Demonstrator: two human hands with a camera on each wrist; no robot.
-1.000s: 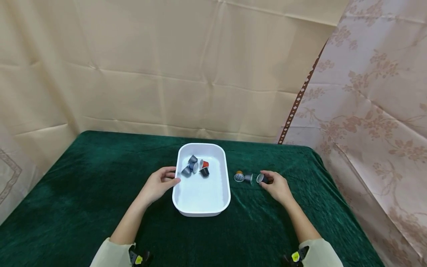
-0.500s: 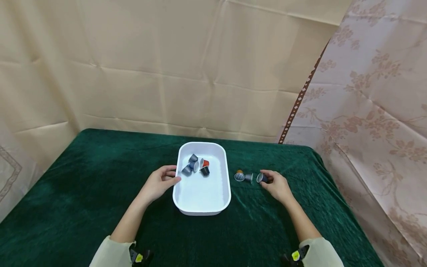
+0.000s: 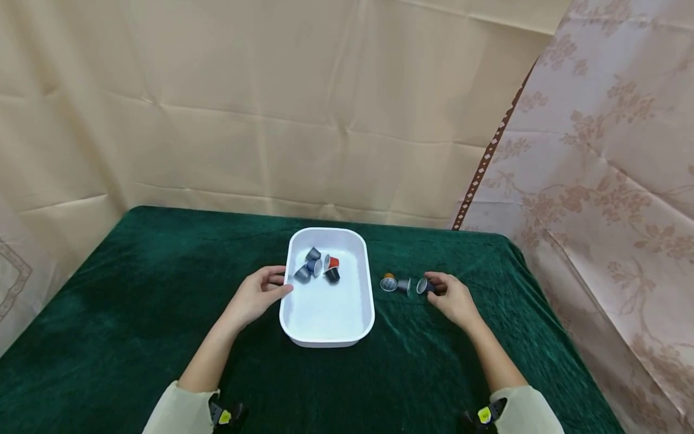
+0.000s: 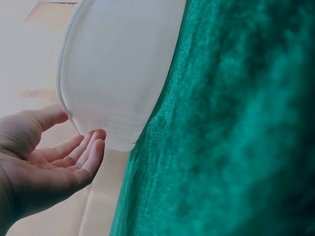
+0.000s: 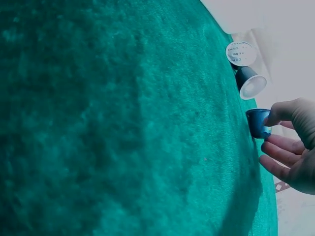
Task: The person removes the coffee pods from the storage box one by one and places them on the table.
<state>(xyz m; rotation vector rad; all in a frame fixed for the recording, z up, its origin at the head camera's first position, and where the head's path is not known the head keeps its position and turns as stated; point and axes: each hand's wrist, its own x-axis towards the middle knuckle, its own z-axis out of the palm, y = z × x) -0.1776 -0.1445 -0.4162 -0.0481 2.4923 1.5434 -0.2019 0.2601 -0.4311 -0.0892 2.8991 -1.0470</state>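
Observation:
My left hand [image 3: 260, 293] holds the left side of a white tray [image 3: 328, 322], thumb at the rim and fingers against its outer wall. In the left wrist view, the tray's wall [image 4: 115, 69] rises beside the fingertips. Right of the tray, my right hand [image 3: 454, 299] pinches a dark blue coffee capsule [image 5: 258, 123] lying on its side, with the pale lid facing left. Next to it lie a grey capsule [image 3: 403, 285] and one with a gold-brown body [image 3: 388, 283], its printed lid toward me.
Inside the tray, several capsules sit together toward the back left, among them a red one [image 3: 333, 262] and a black one [image 3: 332, 275]. Dark green velvet cloth [image 3: 162, 289] covers the table. A cream curtain [image 3: 303, 120] hangs behind, with a floral one [image 3: 607, 181] at the right.

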